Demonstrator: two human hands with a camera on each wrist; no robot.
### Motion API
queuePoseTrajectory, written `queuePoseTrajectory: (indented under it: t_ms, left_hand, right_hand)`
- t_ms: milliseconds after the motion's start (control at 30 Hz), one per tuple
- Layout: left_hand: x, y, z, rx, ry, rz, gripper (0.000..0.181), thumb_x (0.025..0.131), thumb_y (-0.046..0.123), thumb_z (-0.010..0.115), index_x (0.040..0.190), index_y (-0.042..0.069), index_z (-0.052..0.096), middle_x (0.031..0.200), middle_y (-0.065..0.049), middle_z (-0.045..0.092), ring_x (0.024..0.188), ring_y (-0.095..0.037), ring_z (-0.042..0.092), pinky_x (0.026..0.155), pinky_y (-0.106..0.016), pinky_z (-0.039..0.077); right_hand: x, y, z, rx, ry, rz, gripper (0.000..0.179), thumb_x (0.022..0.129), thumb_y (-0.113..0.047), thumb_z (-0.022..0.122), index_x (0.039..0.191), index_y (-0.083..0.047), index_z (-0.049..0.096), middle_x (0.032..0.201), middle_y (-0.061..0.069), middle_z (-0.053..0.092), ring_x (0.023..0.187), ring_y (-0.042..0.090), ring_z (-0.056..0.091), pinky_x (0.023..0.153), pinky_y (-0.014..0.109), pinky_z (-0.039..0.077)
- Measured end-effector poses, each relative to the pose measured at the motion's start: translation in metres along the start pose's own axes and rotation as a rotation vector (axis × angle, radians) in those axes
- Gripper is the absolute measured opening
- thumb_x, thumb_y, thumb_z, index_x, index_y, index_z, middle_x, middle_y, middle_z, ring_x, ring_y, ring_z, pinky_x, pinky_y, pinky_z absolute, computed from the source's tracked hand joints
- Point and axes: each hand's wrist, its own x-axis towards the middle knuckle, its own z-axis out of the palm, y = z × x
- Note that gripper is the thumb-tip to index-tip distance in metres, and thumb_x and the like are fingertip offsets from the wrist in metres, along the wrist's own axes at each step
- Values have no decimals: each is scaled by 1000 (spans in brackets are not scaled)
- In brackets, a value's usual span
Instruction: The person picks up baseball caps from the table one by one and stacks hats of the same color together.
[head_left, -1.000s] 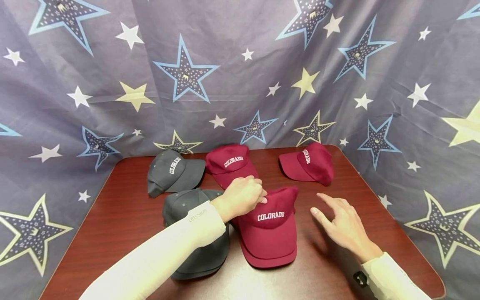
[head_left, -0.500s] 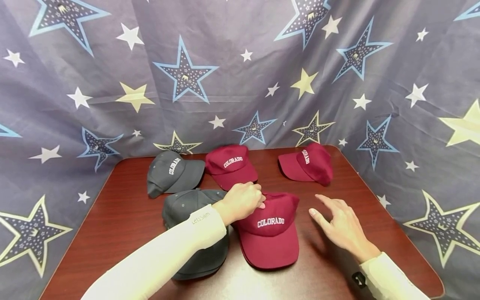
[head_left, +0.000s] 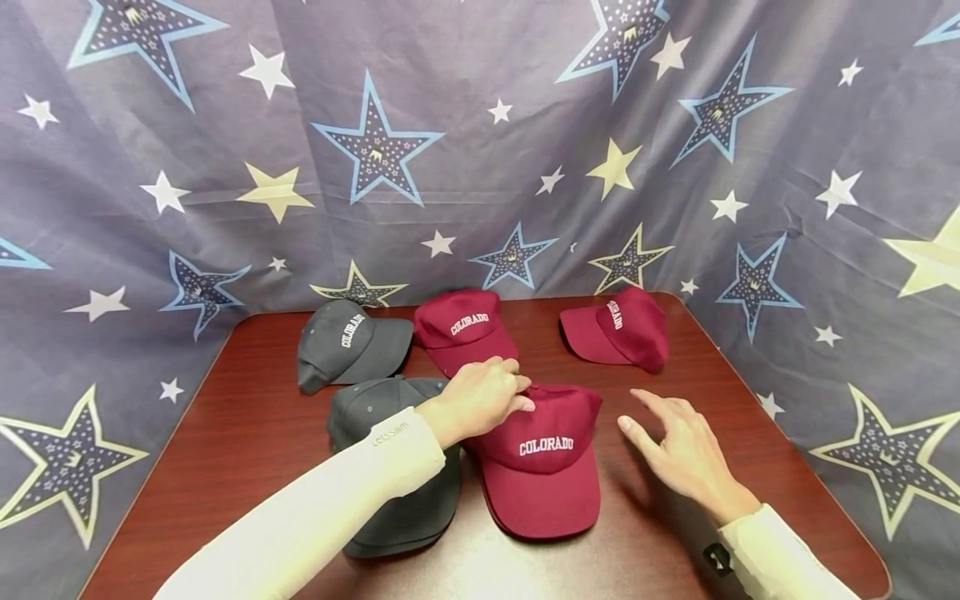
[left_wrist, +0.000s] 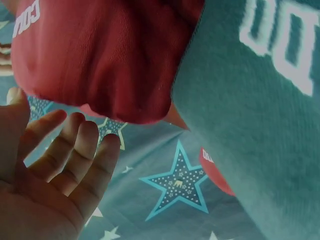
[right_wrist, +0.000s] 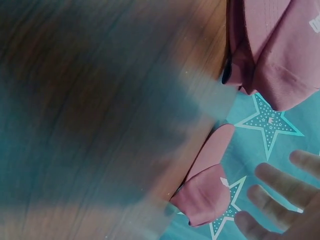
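Note:
A maroon baseball cap (head_left: pixel 543 492) with white COLORADO lettering rests at the table's front middle, its brim toward me. Under its brim a second edge shows, as of another cap beneath. My left hand (head_left: pixel 480 402) is at the back left of its crown; in the left wrist view the fingers of this hand (left_wrist: pixel 60 170) are loosely spread just off the maroon fabric. A dark grey cap (head_left: pixel 408 521) lies to the left, partly hidden by my left sleeve. My right hand (head_left: pixel 684 454) hovers right of the maroon cap, fingers extended, holding nothing.
Along the back of the brown table (head_left: pixel 247 433) sit a grey cap (head_left: pixel 352 346), a maroon cap (head_left: pixel 465 329) and, at the right, another maroon cap (head_left: pixel 618 329). A star-print curtain (head_left: pixel 480 167) hangs behind and beside the table.
The front maroon cap's crown has come down and its lettering sits lower, its brim over the one beneath. My left fingers have loosened from the crown. The right hand has barely moved.

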Motion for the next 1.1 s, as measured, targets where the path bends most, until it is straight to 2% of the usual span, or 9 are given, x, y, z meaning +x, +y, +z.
queuePoseTrajectory:
  t_ms: [233,567,733,1100]
  left_hand:
    - [-9,-7,-9,-34,72,-34,39,100,42,65,126,14,73,112,-8,66,97,-24,63,83,-40,57]
    - [-25,-17,-23,-24,181,-69,44,101,43,63,130,10,69,118,-12,66,109,-30,62,92,-45,53]
    - [-35,-23,-27,-38,198,-107,49,101,45,62,133,9,67,122,-13,65,116,-31,60,98,-48,50]
    - [-60,-32,-32,-62,235,-183,52,100,43,62,137,7,64,128,-14,63,120,-32,56,104,-49,46]
  right_hand:
    - [3,0,1,6,5,-4,54,95,-46,69,139,-15,63,125,18,67,118,38,56,96,61,41]
    - [8,-1,0,3,17,-17,54,95,-45,69,139,-14,63,126,18,68,117,39,56,95,62,41]
    - [11,-1,-1,0,23,-26,53,96,-45,69,138,-13,63,125,18,68,117,39,56,95,62,41]
    - [18,-2,-4,-10,29,-29,53,97,-44,67,139,-13,62,127,17,68,117,41,57,95,62,42]
